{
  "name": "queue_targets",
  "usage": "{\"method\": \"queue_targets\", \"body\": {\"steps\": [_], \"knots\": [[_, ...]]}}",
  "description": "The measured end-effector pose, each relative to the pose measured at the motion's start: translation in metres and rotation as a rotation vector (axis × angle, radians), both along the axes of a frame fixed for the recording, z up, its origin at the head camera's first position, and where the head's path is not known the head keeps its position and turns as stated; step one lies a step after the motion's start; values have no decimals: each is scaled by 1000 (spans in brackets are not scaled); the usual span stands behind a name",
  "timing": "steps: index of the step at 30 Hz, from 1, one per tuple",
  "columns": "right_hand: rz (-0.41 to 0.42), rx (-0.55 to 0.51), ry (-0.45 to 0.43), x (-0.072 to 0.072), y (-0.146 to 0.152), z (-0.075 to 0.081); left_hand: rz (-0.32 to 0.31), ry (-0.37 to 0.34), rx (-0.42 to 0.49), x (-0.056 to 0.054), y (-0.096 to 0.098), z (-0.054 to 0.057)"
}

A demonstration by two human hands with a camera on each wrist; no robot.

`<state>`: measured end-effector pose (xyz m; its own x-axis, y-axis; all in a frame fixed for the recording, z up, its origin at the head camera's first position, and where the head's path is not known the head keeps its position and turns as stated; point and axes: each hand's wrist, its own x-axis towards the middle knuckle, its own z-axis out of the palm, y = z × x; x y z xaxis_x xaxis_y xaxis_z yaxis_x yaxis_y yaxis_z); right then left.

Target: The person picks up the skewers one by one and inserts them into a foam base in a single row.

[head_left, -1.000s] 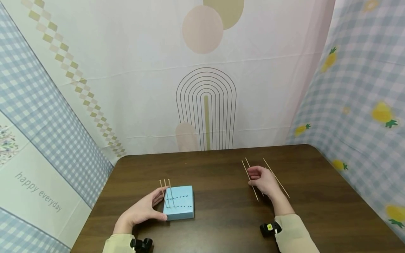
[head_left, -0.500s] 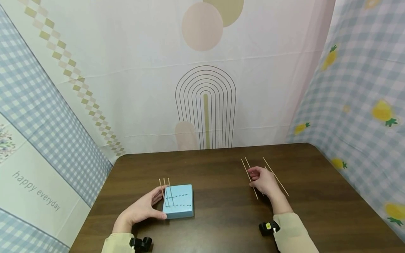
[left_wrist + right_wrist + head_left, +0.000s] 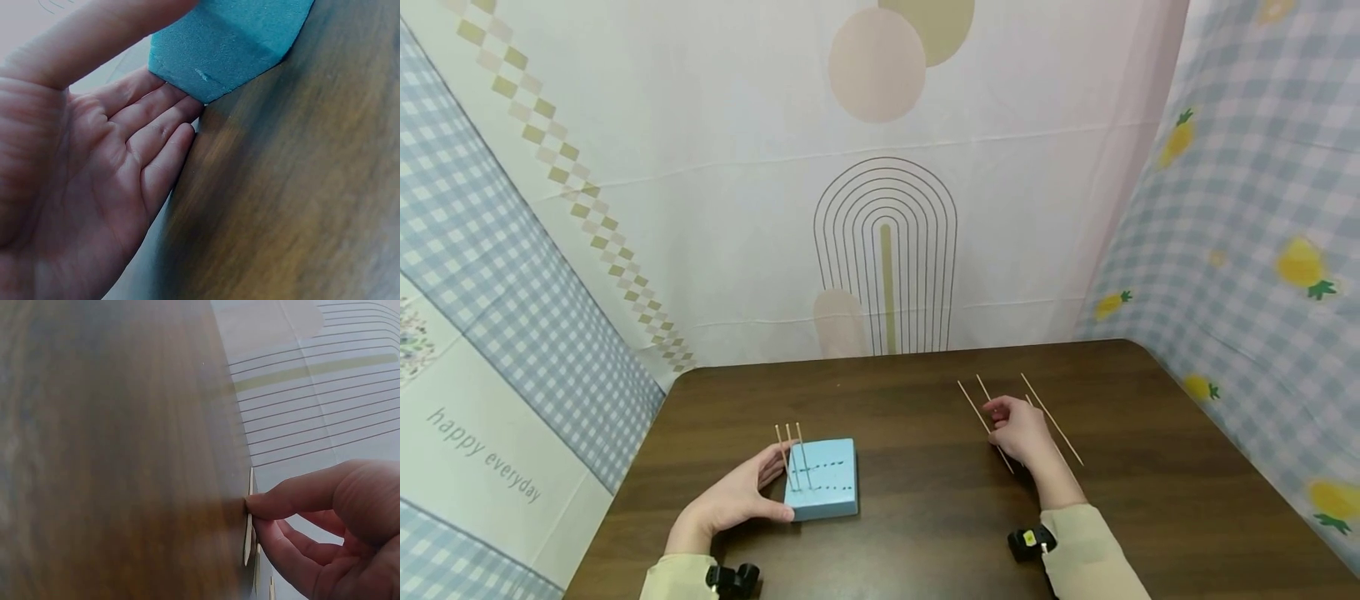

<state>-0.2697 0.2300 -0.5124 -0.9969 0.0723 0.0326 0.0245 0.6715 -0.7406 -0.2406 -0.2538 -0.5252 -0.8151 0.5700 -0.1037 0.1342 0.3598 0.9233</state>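
A light blue foam block (image 3: 831, 479) lies on the table at left, its top marked with rows of small dark holes. Three thin wooden sticks (image 3: 806, 457) stand in its left part. My left hand (image 3: 741, 496) grips the block's left side, thumb at the near corner and fingers along the far side. In the left wrist view, the block (image 3: 231, 47) sits between thumb and fingertips. At right, my right hand (image 3: 1021, 432) pinches a thin wooden stick (image 3: 972, 402) between thumb and index finger. The right wrist view shows the thumb on this stick (image 3: 249, 540).
More thin sticks lie around the right hand: one (image 3: 983, 385) just behind the fingers, another (image 3: 1052, 418) farther right, and one partly hidden by the hand. The dark wooden table (image 3: 917, 533) ends at a patterned cloth backdrop (image 3: 760, 250).
The leftmost loose stick has turned, its far end swinging left, under the right hand's pinch. The left hand and the block stay where they were.
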Motion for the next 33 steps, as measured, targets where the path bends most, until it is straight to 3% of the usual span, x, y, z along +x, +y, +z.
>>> {"method": "queue_targets", "body": {"steps": [10, 20, 33], "knots": [[-35, 28, 6, 1, -4, 4, 1, 0, 7, 0, -1, -2], [-28, -68, -39, 4, 0, 11, -4, 2, 14, -1, 0, -2], [-21, -148, -7, 7, -1, 25, 0, 4, 12, 0, 0, -1]]}}
